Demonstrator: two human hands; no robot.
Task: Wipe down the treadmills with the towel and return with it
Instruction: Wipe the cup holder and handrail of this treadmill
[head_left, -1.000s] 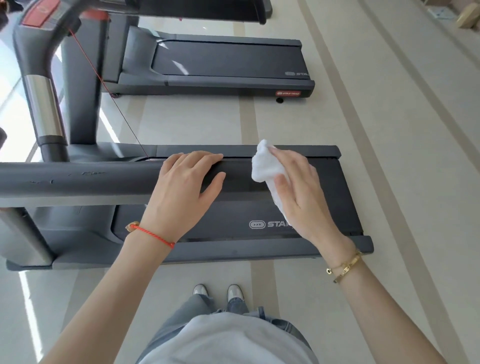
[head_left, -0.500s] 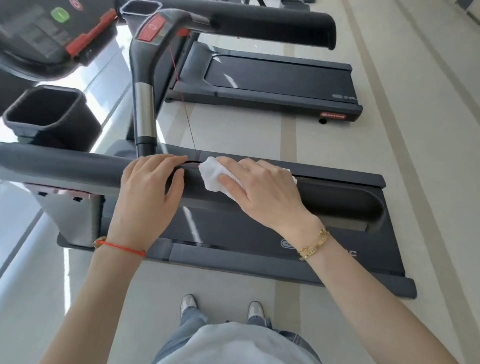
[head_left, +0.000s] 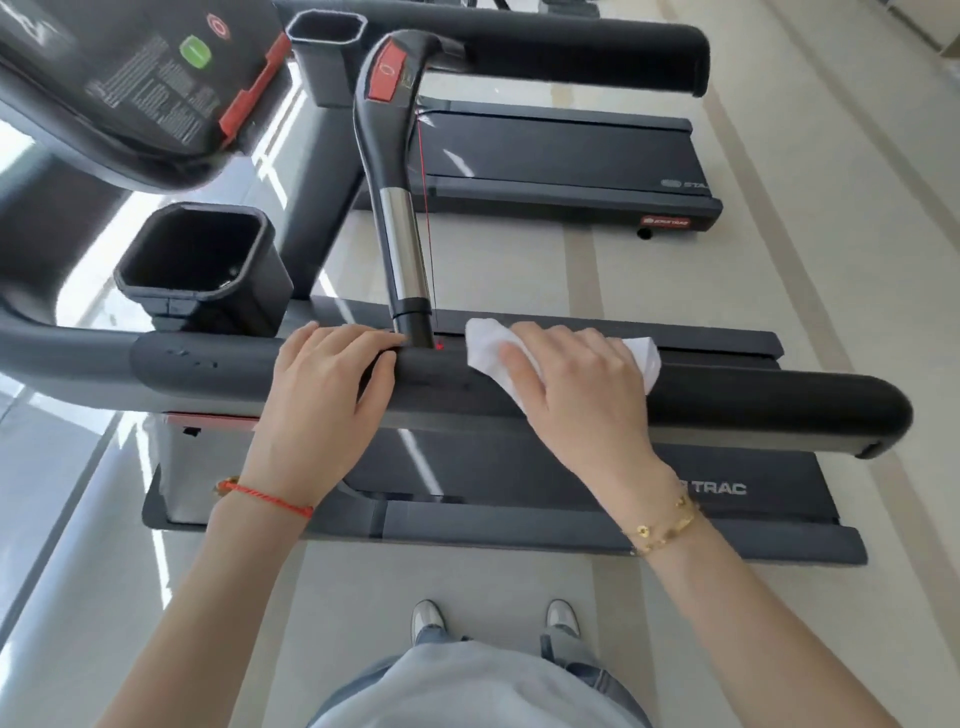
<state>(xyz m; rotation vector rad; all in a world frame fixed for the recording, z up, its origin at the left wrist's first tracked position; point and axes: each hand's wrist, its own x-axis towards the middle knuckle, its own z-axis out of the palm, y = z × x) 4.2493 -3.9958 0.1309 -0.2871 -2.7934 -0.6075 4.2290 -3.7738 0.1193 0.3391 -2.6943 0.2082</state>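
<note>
Soft, light towel bunches under the flat-fingered right hand on the handrail; left hand, at nine o'clock, rests spread

towel: white cloth, soft, creased
handrail: black, matt, foam-like padding
upright post: polished metal sleeve, glossy dark plastic above
cup holder: matt dark plastic
floor: smooth, glossy
</note>
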